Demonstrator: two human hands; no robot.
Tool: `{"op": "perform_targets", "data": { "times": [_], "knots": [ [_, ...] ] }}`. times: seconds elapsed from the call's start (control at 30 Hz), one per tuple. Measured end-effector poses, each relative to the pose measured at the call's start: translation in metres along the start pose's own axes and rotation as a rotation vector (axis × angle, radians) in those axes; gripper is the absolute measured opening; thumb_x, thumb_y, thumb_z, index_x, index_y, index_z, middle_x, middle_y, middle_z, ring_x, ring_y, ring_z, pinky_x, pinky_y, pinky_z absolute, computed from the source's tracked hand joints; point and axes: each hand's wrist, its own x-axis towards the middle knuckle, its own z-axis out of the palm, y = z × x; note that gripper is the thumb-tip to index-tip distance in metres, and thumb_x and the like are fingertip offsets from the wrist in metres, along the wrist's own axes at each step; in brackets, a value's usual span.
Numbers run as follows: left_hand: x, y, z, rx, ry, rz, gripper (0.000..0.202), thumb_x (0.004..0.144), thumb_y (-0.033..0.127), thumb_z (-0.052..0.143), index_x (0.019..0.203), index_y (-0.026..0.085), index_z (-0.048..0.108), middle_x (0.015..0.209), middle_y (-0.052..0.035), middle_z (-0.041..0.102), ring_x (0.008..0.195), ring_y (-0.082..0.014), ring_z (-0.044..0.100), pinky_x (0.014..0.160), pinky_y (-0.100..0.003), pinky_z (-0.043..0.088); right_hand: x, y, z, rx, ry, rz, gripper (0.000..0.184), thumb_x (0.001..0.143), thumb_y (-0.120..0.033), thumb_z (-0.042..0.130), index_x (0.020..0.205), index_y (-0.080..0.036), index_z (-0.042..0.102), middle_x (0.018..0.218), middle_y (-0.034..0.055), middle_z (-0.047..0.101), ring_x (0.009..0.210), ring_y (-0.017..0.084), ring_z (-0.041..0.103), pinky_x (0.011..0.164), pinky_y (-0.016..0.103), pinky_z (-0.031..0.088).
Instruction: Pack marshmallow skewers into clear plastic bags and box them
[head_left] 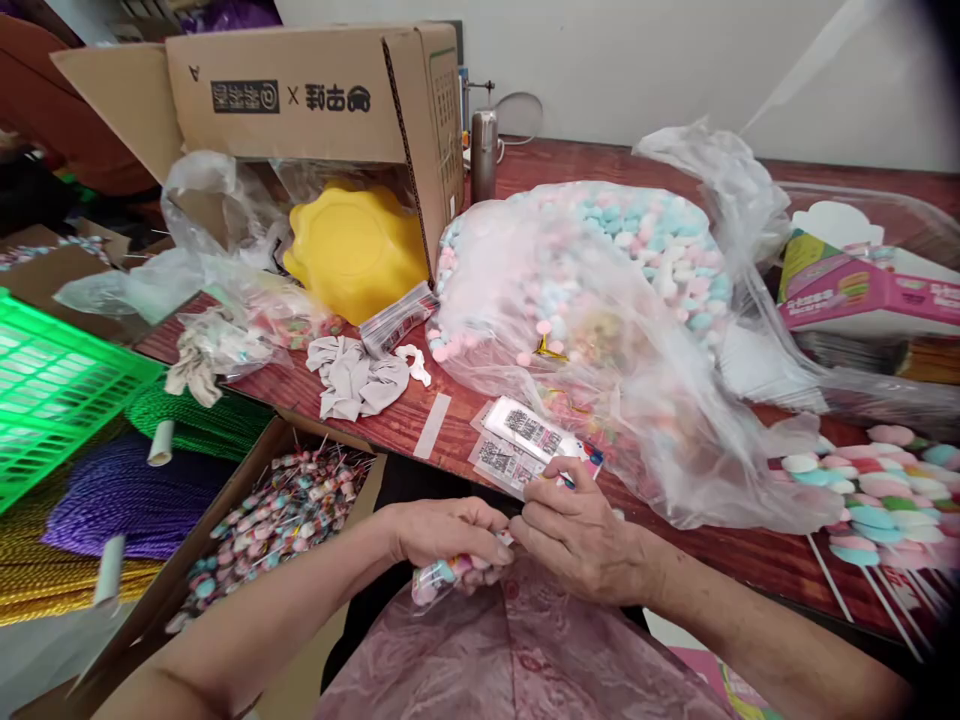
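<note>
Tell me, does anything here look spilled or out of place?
Yes. The cardboard box lies tipped on its side, a yellow tub showing in its opening. A few pastel candies lie loose on the table beside the big plastic bag.

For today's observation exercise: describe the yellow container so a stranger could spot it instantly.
Find the big cardboard box lying on its side at the table's far left. The yellow container sits in its open mouth, among clear plastic bags. It is the only solid yellow, scallop-edged thing there.

Seen on the reddish wooden table (750,560): a tipped brown cardboard box (300,95), a yellow plastic bowl (352,250), a steel flask (484,155), crumpled grey cloth (352,375).
</note>
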Motion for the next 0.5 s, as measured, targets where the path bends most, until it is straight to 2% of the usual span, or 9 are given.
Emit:
{"op": "perform_targets", "data": {
  "times": [0.03, 0.1, 0.17, 0.23, 0.3, 0.37, 0.4, 0.5],
  "knots": [
    [-0.001, 0.002, 0.002, 0.168, 0.074, 0.039, 0.029, 0.084, 0.039, 0.054, 0.065, 0.018, 0.045, 0.058, 0.004, 0.043, 0.048, -0.0082, 0.037, 0.048, -0.023, 0.031, 0.001, -0.001, 0.001, 0.005, 0.003, 0.05, 0.027, 0.091, -0.01, 0.038, 0.082, -0.017, 0.063, 0.066, 0.0023, 0.061, 0.07, 0.017, 0.055, 0.079, 0.041, 0.037],
    [-0.002, 0.003, 0.007, 0.598, 0.316, 0.191, 0.027, 0.09, 0.031, 0.045, 0.066, 0.018, 0.046, 0.065, 0.0009, 0.049, 0.059, -0.0112, 0.044, 0.057, -0.025, 0.038, 0.002, -0.003, 0.006, 0.071, 0.029, 0.21, 0.027, 0.089, -0.011, 0.039, 0.072, -0.018, 0.059, 0.065, 0.0038, 0.059, 0.066, 0.017, 0.051, 0.07, 0.037, 0.037],
    [-0.004, 0.0, 0.011, 1.033, 0.559, 0.366, 0.025, 0.094, 0.024, 0.039, 0.074, 0.017, 0.053, 0.077, -0.0034, 0.056, 0.071, -0.0148, 0.05, 0.068, -0.027, 0.043, 0.002, -0.002, 0.012, 0.259, 0.031, 0.414, 0.027, 0.09, -0.015, 0.041, 0.069, -0.018, 0.058, 0.068, 0.004, 0.061, 0.066, 0.017, 0.052, 0.065, 0.033, 0.038],
    [-0.004, -0.006, 0.013, 1.356, 0.686, 0.479, 0.024, 0.094, 0.019, 0.037, 0.086, 0.016, 0.059, 0.085, -0.0077, 0.06, 0.078, -0.0177, 0.053, 0.073, -0.029, 0.044, 0.001, 0.0, 0.017, 0.574, -0.024, 0.622, 0.027, 0.09, -0.02, 0.045, 0.066, -0.019, 0.058, 0.065, 0.0015, 0.06, 0.062, 0.014, 0.052, 0.059, 0.028, 0.039],
    [-0.003, -0.014, 0.013, 1.551, 0.738, 0.531, 0.025, 0.093, 0.016, 0.037, 0.094, 0.015, 0.062, 0.087, -0.0094, 0.062, 0.08, -0.0188, 0.056, 0.073, -0.03, 0.045, 0.002, 0.003, 0.02, 0.894, -0.093, 0.806, 0.027, 0.089, -0.022, 0.047, 0.064, -0.019, 0.057, 0.057, -0.0012, 0.056, 0.053, 0.012, 0.048, 0.051, 0.024, 0.037],
    [-0.001, -0.02, 0.008, 1.591, 0.79, 0.551, 0.026, 0.091, 0.015, 0.039, 0.096, 0.014, 0.064, 0.086, -0.0098, 0.064, 0.078, -0.0189, 0.057, 0.071, -0.029, 0.046, 0.004, 0.008, 0.02, 1.031, -0.127, 0.879, 0.028, 0.088, -0.023, 0.046, 0.063, -0.019, 0.057, 0.051, -0.0024, 0.052, 0.047, 0.011, 0.044, 0.046, 0.023, 0.035],
    [-0.001, -0.022, 0.006, 1.545, 0.822, 0.558, 0.026, 0.091, 0.015, 0.039, 0.095, 0.015, 0.065, 0.085, -0.0099, 0.064, 0.077, -0.0185, 0.057, 0.071, -0.029, 0.047, 0.005, 0.012, 0.018, 0.982, -0.115, 0.855, 0.029, 0.089, -0.023, 0.045, 0.064, -0.019, 0.058, 0.053, -0.0015, 0.053, 0.049, 0.011, 0.045, 0.048, 0.024, 0.037],
    [-0.004, -0.023, -0.004, 1.193, 0.931, 0.554, 0.029, 0.093, 0.019, 0.039, 0.084, 0.016, 0.066, 0.081, -0.008, 0.063, 0.074, -0.0155, 0.057, 0.069, -0.026, 0.046, 0.01, 0.033, 0.005, 0.474, -0.016, 0.585, 0.026, 0.09, -0.019, 0.045, 0.08, -0.019, 0.069, 0.077, 0.0057, 0.065, 0.076, 0.018, 0.055, 0.072, 0.033, 0.046]
  ]
}}
